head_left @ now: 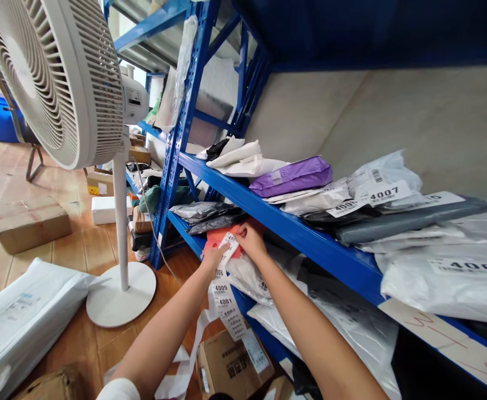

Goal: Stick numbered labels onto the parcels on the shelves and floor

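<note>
Both hands worked at the lower shelf (193, 240) of the blue rack (180, 133), below the upper shelf's front beam.

- Left hand (214, 256): grip closed on the top of a label strip (225, 303). The strip hung down from the fingers and carried printed numbers (4008, 4009, 4001 legible). The thumb lay at a small white label (229, 244) on the red parcel (215, 236).
- Right hand (249, 238): fingers bent over the right part of the red parcel, touching it. Could not tell whether the grip pinched it or only pressed on it.
- Red parcel: lay flat at the front edge of the lower shelf, between the two hands. Dark grey bags (210, 214) lay just behind it and white bags (247, 275) to its right.

Surroundings:
- Upper shelf held a purple parcel (293, 175), white bags, one tagged 4007 (383, 193), and a long grey parcel (410, 219).
- A pedestal fan (60, 78) stood on the tiled floor left of the rack.
- A cardboard box (29, 222) lay well to the left on the floor, and another box (230, 364) sat beneath the forearms.
</note>
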The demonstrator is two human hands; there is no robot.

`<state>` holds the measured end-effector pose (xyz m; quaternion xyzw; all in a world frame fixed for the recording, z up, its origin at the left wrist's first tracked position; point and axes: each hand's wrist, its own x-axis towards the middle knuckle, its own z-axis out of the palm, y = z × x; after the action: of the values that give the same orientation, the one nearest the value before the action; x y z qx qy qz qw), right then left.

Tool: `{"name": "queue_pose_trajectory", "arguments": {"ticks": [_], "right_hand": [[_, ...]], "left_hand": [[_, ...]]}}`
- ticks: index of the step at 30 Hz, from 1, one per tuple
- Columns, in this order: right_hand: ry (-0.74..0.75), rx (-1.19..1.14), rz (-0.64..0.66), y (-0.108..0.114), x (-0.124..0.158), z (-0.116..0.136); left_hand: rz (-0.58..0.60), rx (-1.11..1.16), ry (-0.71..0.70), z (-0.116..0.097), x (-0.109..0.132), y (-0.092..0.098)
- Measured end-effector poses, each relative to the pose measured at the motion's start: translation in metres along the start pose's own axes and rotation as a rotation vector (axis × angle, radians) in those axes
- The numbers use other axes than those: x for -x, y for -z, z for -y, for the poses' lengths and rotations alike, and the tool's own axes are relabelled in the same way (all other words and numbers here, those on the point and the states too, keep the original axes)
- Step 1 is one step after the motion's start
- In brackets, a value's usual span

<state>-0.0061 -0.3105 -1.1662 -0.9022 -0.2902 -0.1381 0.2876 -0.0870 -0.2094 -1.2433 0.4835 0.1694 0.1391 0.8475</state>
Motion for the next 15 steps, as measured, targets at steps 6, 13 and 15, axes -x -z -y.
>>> {"name": "queue_pose_trajectory", "arguments": {"ticks": [6,13,15], "right_hand": [[-0.164,0.050,-0.019,0.000,0.000,0.005],[-0.205,0.094,0.051,-0.005,-0.003,0.000],[-0.160,0.079,0.075,0.002,-0.001,-0.004]], "left_hand": [[-0.021,0.056,0.092,0.027,0.059,0.033],[0.031,0.091,0.097,0.034,0.071,0.033],[0.063,0.093,0.047,0.028,0.071,0.036]]}}
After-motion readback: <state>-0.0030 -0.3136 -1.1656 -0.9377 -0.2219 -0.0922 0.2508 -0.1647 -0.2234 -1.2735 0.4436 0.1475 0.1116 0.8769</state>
